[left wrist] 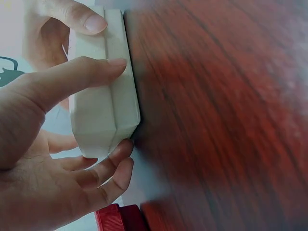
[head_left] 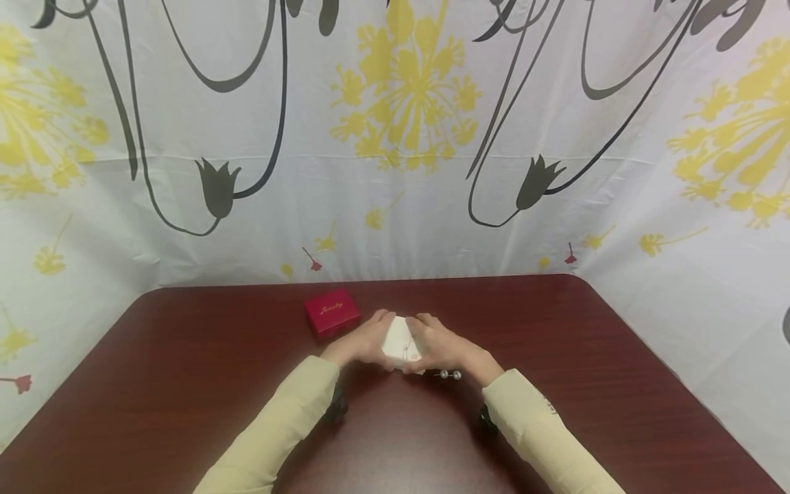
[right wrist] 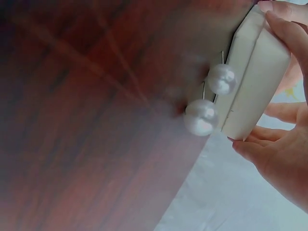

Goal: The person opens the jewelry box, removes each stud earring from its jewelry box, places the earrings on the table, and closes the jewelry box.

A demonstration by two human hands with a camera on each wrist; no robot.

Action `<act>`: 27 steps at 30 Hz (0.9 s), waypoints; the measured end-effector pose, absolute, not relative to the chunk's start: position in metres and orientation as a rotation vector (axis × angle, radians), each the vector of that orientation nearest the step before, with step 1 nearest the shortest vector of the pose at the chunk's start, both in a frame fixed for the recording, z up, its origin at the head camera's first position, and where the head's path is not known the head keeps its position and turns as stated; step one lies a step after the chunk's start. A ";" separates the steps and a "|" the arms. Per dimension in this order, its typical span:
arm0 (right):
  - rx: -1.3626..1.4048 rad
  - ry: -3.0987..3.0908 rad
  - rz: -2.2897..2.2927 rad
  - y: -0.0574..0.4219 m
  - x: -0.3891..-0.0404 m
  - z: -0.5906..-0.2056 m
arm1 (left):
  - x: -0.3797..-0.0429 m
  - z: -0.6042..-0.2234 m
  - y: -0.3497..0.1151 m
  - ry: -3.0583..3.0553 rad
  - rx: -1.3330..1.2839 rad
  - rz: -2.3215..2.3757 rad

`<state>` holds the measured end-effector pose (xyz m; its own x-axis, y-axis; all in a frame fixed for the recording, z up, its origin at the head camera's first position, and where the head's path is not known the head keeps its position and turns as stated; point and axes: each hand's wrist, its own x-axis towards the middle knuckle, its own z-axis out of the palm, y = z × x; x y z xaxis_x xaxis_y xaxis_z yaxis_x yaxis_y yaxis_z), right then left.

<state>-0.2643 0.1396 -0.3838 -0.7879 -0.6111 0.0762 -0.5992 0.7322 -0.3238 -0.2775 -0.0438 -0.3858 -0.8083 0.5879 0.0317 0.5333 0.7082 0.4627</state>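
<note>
A small white box (head_left: pixel 397 337) with bevelled corners lies near the middle of the table, held between both hands. Its lid is down, with a seam along the side of the box (left wrist: pixel 91 113) in the left wrist view. My left hand (head_left: pixel 367 341) grips the left end, thumb on the near side and fingers around the far side. On the right end, my right hand (head_left: pixel 439 344) holds it the same way. Faint thin markings show on the top. Two pearl stud earrings (right wrist: pixel 201 117) lie on the table beside the box, just below the right hand.
A red box (head_left: pixel 333 313) with gold lettering sits behind and left of the left hand. The dark reddish wood table (head_left: pixel 204 370) reaches back to a patterned curtain (head_left: pixel 370 233) with yellow and grey flowers.
</note>
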 end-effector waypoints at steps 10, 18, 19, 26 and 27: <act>-1.042 2.861 -0.507 0.135 -0.254 -0.382 | -0.265 -0.386 -0.052 2.794 0.876 0.676; -1.097 2.841 -0.491 0.133 -0.246 -0.383 | -0.255 -0.386 -0.059 2.796 0.883 0.683; -1.093 2.840 -0.493 0.134 -0.245 -0.383 | -0.253 -0.386 -0.060 2.796 0.886 0.693; -1.083 2.822 -0.476 0.132 -0.236 -0.382 | -0.243 -0.386 -0.066 2.792 0.883 0.703; -1.087 2.819 -0.464 0.132 -0.235 -0.382 | -0.241 -0.386 -0.066 2.789 0.877 0.701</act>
